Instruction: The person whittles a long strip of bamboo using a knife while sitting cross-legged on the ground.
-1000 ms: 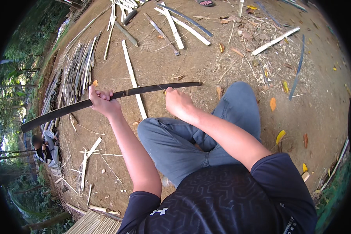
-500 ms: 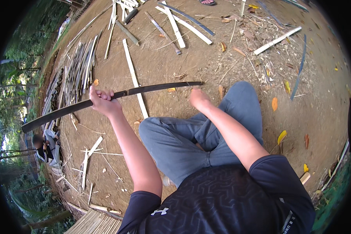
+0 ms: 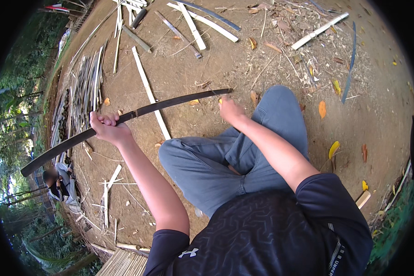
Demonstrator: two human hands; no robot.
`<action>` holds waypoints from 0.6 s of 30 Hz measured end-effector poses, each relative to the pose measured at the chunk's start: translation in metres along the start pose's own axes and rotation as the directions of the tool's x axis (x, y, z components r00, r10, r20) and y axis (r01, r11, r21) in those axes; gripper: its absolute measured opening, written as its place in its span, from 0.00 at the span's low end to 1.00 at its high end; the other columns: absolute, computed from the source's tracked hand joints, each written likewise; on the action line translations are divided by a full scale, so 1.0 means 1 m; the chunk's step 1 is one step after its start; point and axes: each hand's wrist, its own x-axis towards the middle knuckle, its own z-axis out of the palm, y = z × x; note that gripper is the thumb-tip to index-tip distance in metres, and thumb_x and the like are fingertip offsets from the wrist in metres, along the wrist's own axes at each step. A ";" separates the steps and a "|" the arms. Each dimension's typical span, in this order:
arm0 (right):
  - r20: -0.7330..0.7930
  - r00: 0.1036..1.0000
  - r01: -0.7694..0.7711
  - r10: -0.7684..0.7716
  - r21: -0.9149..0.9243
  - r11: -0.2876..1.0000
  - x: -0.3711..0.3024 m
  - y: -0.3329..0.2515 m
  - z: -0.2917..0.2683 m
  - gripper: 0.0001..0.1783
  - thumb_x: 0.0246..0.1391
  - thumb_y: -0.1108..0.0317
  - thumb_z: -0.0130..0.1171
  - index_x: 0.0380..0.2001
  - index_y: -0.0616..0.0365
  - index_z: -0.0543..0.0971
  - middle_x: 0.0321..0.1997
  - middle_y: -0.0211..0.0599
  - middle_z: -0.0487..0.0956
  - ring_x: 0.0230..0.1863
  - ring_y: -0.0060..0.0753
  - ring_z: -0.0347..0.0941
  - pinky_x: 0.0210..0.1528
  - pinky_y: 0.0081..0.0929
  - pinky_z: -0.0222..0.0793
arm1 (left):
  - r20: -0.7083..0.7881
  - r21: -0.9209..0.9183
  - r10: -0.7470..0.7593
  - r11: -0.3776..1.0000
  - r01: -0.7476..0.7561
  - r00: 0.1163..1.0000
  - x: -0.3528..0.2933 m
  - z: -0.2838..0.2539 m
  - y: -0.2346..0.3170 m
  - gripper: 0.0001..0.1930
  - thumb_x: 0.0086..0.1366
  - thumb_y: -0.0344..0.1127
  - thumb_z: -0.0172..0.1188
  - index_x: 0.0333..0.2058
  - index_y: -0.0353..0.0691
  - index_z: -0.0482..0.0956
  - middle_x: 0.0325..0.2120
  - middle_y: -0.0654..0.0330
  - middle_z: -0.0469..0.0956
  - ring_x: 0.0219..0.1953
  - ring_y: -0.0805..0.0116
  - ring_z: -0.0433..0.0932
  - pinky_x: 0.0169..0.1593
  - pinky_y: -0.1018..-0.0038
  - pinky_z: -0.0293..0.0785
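Note:
A long, dark, slightly curved bamboo strip (image 3: 170, 102) runs from the far left to the middle of the picture, above the dirt ground. My left hand (image 3: 108, 129) is closed around it about a third of the way along. My right hand (image 3: 230, 110) is curled into a fist just below the strip's right end, over my right knee. Whether it holds or touches anything I cannot make out. I sit cross-legged in blue jeans (image 3: 280, 124).
A pale split bamboo slat (image 3: 149, 92) lies on the ground under the strip. A bundle of thin slats (image 3: 85, 87) lies to the left, and cut pieces (image 3: 193, 20) at the top. A thin blue strip (image 3: 352, 60) lies at right. Another person (image 3: 60, 184) crouches at far left.
My right hand has slid rightward along the strip from near its middle to its right end. My left hand and the strip have stayed almost still.

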 end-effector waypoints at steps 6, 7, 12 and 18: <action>-0.087 0.990 -0.108 0.113 0.058 0.992 0.041 0.049 0.024 0.18 0.57 0.69 0.46 0.48 0.66 0.70 0.46 0.60 0.78 0.49 0.57 0.77 0.50 0.47 0.73 | 0.022 -0.019 -0.027 0.999 0.027 0.999 -0.001 0.020 -0.009 0.18 0.66 0.40 0.56 0.19 0.49 0.61 0.10 0.73 0.55 0.13 0.80 0.54 0.21 0.78 0.55; -0.080 0.994 -0.071 0.075 0.053 0.996 0.037 0.039 0.025 0.18 0.57 0.69 0.46 0.48 0.66 0.71 0.47 0.59 0.78 0.49 0.57 0.77 0.50 0.47 0.73 | 0.016 -0.010 -0.019 1.000 0.020 1.000 0.001 0.014 -0.007 0.18 0.65 0.40 0.56 0.19 0.49 0.61 0.10 0.73 0.55 0.13 0.80 0.54 0.21 0.78 0.55; -0.095 0.990 -0.091 0.099 0.091 0.992 0.046 0.046 0.031 0.17 0.57 0.69 0.46 0.48 0.65 0.71 0.48 0.57 0.79 0.50 0.57 0.76 0.52 0.46 0.73 | 0.039 -0.028 -0.012 1.000 0.013 0.999 -0.003 0.017 -0.006 0.18 0.65 0.40 0.56 0.18 0.49 0.61 0.10 0.73 0.55 0.13 0.81 0.55 0.21 0.78 0.55; -0.036 0.972 -0.231 0.234 0.080 0.970 0.038 0.023 0.032 0.20 0.58 0.69 0.46 0.53 0.63 0.71 0.55 0.54 0.75 0.55 0.54 0.74 0.53 0.46 0.72 | 0.063 -0.018 0.004 1.000 -0.003 0.998 0.006 -0.003 -0.001 0.18 0.65 0.41 0.56 0.18 0.49 0.61 0.11 0.73 0.55 0.13 0.80 0.54 0.22 0.78 0.56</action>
